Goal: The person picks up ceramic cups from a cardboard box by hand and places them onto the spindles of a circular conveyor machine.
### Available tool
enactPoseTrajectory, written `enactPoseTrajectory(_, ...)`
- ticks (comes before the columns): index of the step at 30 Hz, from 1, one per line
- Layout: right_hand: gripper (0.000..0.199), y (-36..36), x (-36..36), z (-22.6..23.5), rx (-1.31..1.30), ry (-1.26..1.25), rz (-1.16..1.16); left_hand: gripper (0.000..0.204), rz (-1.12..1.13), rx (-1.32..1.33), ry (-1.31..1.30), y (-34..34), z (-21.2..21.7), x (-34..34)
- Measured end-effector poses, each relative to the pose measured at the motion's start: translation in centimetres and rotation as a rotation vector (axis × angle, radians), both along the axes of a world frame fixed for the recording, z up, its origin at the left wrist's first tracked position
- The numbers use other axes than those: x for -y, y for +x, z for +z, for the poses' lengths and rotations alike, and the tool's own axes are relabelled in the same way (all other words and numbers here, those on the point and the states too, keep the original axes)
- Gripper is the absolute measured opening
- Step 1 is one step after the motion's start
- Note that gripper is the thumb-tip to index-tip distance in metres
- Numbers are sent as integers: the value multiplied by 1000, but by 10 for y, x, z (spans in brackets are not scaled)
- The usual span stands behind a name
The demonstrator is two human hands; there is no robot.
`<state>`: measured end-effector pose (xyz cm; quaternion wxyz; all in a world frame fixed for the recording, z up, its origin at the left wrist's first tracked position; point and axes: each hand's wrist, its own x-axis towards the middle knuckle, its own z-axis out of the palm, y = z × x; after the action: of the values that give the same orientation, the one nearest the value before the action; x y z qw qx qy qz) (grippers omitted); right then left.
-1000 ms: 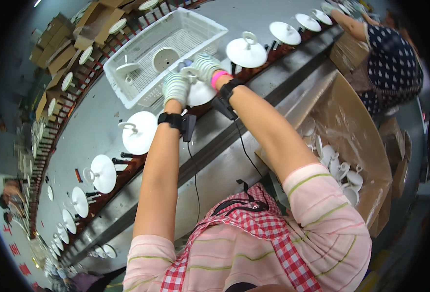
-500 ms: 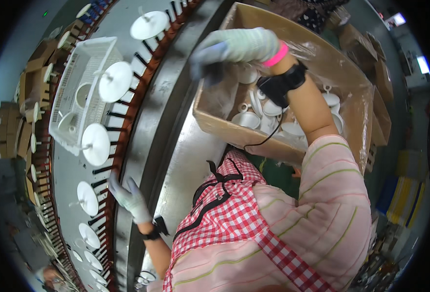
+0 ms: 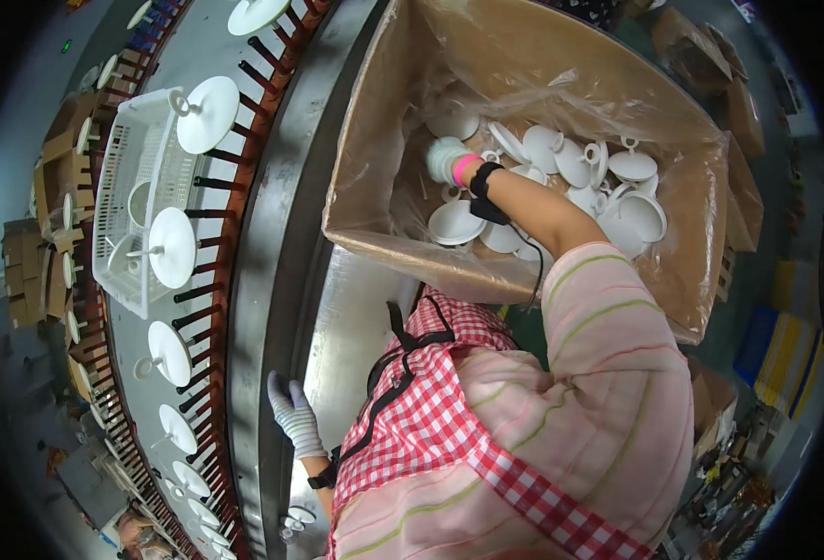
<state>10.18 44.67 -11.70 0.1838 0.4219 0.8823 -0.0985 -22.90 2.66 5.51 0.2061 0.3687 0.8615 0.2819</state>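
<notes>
My right hand [image 3: 446,161], in a whitish knit glove with a pink band at the wrist, reaches down inside a large cardboard box [image 3: 375,235]. Its fingers are hidden, so whether it grips anything does not show. Around it lie white round lids with ring-shaped knobs, among them one lid [image 3: 456,224] close by the wrist and another lid [image 3: 633,166] farther right. My left hand [image 3: 295,420], in a striped glove with greyish fingertips, holds nothing. Its fingers are stretched out beside the metal edge of the line.
Along the left runs a line of dark upright pegs [image 3: 214,184], some bearing white lids [image 3: 171,247]. Past it stands a white plastic basket [image 3: 113,201] with white pieces inside. A metal ledge [image 3: 267,271] separates the pegs from me. Clear film [image 3: 561,79] lines the box.
My right hand has gone from above the box's left edge down into it among the lids. The left hand has drawn back from the pegs toward me.
</notes>
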Motion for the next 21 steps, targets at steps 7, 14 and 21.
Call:
enactPoseTrajectory(7,32,40,63,19,440,44,190,40,1,49,39,26,-40,31)
enactPoseTrajectory(14,25,121,50,20,204,-100,-136,36,-90,110,16,61,-58,-7)
enactPoseTrajectory(21,36,162,4,189,-946,-395,-501,31,-205,121,28,53,-66,-49)
